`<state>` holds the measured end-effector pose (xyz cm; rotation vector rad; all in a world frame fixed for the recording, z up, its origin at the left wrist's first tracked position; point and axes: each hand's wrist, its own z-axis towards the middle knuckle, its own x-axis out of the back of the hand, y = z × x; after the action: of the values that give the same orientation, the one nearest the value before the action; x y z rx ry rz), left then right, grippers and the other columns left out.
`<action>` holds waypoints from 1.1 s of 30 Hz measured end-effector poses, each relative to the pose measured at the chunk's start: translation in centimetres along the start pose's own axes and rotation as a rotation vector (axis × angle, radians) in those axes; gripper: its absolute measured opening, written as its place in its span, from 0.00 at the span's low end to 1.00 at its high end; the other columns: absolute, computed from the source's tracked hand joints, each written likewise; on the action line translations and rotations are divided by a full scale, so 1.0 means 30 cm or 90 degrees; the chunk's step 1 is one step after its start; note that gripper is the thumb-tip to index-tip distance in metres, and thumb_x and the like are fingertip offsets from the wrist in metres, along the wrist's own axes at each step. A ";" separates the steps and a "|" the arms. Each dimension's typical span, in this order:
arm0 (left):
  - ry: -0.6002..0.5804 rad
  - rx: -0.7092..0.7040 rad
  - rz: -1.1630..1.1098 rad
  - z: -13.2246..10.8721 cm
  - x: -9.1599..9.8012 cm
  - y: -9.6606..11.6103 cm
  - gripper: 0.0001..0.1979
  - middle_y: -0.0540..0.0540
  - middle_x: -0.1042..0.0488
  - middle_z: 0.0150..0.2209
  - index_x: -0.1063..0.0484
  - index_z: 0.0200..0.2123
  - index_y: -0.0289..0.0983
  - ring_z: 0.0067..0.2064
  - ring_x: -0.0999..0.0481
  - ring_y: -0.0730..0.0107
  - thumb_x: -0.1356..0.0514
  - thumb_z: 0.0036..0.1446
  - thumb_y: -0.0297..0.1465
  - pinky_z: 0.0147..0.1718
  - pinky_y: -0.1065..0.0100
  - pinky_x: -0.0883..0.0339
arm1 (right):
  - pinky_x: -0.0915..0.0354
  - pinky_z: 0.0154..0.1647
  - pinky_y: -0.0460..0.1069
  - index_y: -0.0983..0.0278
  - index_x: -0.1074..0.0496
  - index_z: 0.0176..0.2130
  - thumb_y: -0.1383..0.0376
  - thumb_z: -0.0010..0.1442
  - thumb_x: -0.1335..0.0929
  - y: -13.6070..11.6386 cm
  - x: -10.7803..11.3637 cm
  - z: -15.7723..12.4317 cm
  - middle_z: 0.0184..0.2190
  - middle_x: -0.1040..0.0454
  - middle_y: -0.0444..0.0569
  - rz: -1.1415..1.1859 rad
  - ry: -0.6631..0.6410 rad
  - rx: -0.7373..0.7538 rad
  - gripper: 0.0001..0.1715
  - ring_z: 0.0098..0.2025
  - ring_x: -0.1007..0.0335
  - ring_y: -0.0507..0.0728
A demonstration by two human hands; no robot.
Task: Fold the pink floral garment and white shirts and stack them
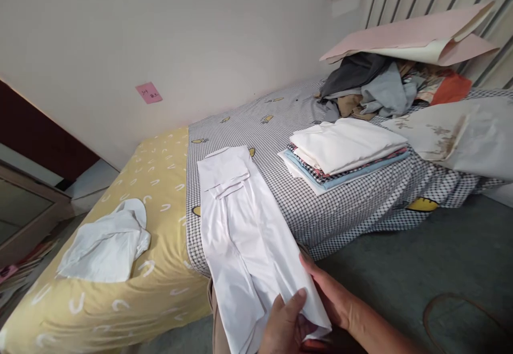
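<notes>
A long white garment (240, 220) lies lengthwise over the bed's edge, folded over at its far end, its near end hanging toward my body. My left hand (282, 324) grips the near hem, thumb on top and the other fingers partly hidden under the cloth. My right hand (331, 295) is closed around the garment's right edge near the same end, with most of its fingers beneath the fabric. Right of the garment rests a stack of folded clothes (348, 145), white on top with checked and light blue layers below.
A crumpled white garment (108, 241) lies on the yellow sheet (164, 209) at left. Behind the stack are a heap of dark and grey clothes (368, 84), a pink sheet of paper (409, 33) and a white bag (476, 135). A pink note (148, 92) is on the wall.
</notes>
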<state>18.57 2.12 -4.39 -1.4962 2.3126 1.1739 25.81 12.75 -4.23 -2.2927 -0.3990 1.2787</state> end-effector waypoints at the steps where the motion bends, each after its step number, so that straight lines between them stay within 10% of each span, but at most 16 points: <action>1: -0.018 -0.006 0.007 0.002 0.000 -0.015 0.30 0.41 0.18 0.33 0.25 0.43 0.33 0.33 0.18 0.60 0.23 0.39 0.43 0.35 0.63 0.24 | 0.28 0.46 0.59 0.65 0.25 0.53 0.40 0.53 0.27 0.007 0.003 -0.012 0.36 0.18 0.57 -0.008 0.015 -0.010 0.40 0.40 0.20 0.67; 11: -0.148 -0.027 0.188 -0.034 0.086 -0.060 0.33 0.38 0.19 0.28 0.20 0.32 0.31 0.27 0.23 0.68 0.32 0.45 0.58 0.33 0.67 0.31 | 0.29 0.33 0.49 0.64 0.24 0.46 0.49 0.48 0.22 0.028 0.012 -0.077 0.28 0.21 0.46 -0.146 0.175 0.090 0.31 0.32 0.23 0.59; 19: 0.211 -0.169 -0.057 -0.175 0.257 0.010 0.33 0.53 0.28 0.19 0.23 0.30 0.33 0.19 0.33 0.81 0.21 0.25 0.51 0.22 0.75 0.39 | 0.29 0.33 0.48 0.60 0.25 0.50 0.50 0.47 0.22 0.005 0.091 -0.122 0.37 0.18 0.49 -0.234 0.285 0.038 0.34 0.38 0.21 0.61; 23: 0.388 -0.319 -0.132 -0.202 0.299 0.058 0.30 0.58 0.35 0.18 0.24 0.31 0.35 0.19 0.38 0.81 0.23 0.29 0.49 0.18 0.76 0.45 | 0.48 0.16 0.43 0.57 0.26 0.53 0.47 0.48 0.25 -0.006 0.109 -0.135 0.32 0.20 0.45 -0.401 0.342 -0.003 0.35 0.23 0.31 0.52; 33: 0.621 -0.487 0.351 -0.078 0.395 0.279 0.23 0.37 0.33 0.54 0.27 0.47 0.37 0.51 0.26 0.56 0.39 0.55 0.48 0.51 0.55 0.29 | 0.53 0.15 0.46 0.59 0.28 0.54 0.45 0.44 0.25 -0.005 0.127 -0.120 0.29 0.20 0.47 -0.470 0.375 -0.016 0.40 0.15 0.42 0.50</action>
<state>6.46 -6.22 -4.32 -2.0773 3.2770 1.9544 30.87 13.69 -5.25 -2.0875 -0.9194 0.2284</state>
